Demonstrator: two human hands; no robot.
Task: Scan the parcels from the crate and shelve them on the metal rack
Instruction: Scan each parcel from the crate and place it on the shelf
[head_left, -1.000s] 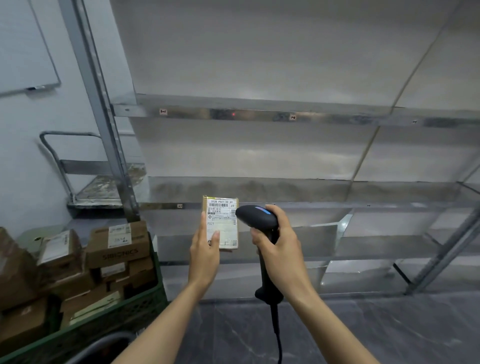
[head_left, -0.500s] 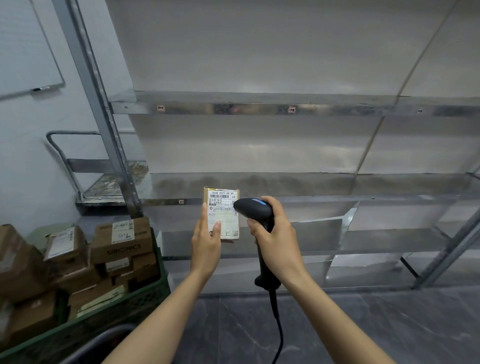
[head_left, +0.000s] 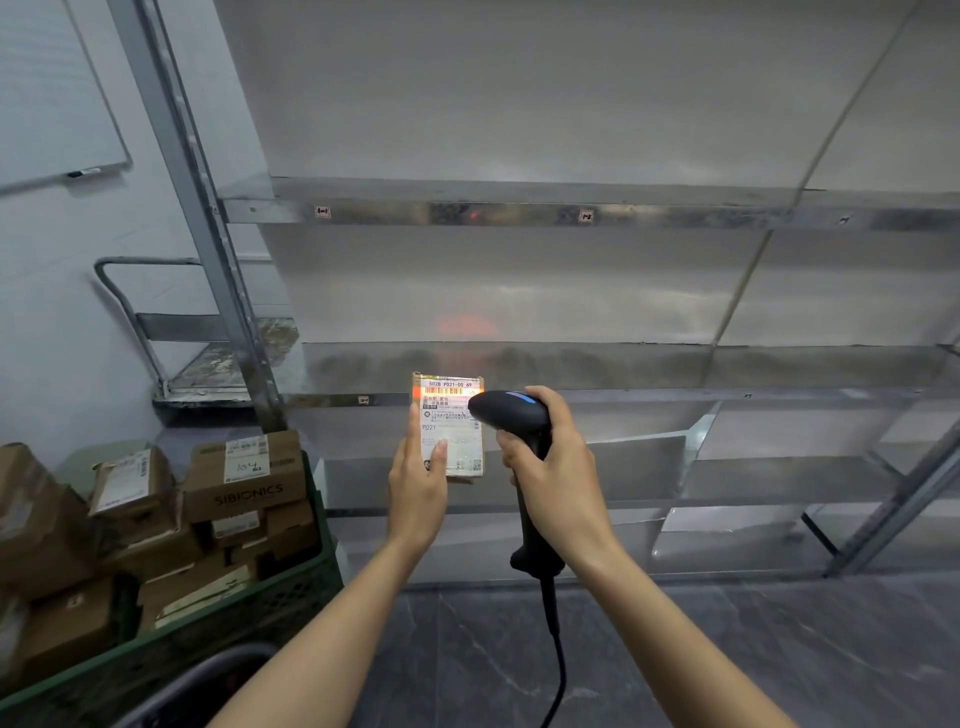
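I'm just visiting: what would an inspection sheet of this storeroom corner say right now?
Surface: metal rack, shelves smudged, small tags on front edges.
Job's things: small parcel, label lit red by the black scanner; green crate heaped with brown boxes.
Clutter: nothing seen.
Grippers (hands): left hand holds the parcel upright; right hand grips the scanner's handle.
Cables: scanner cable hangs down out of frame.
Surroundings: platform trolley left of the rack, whiteboard on the wall, dark floor.

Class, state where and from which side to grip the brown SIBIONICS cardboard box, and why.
Likely from above, spanning its front and back faces: the brown SIBIONICS cardboard box lies flat on top, green crate wall and tilted parcel crowding its ends.
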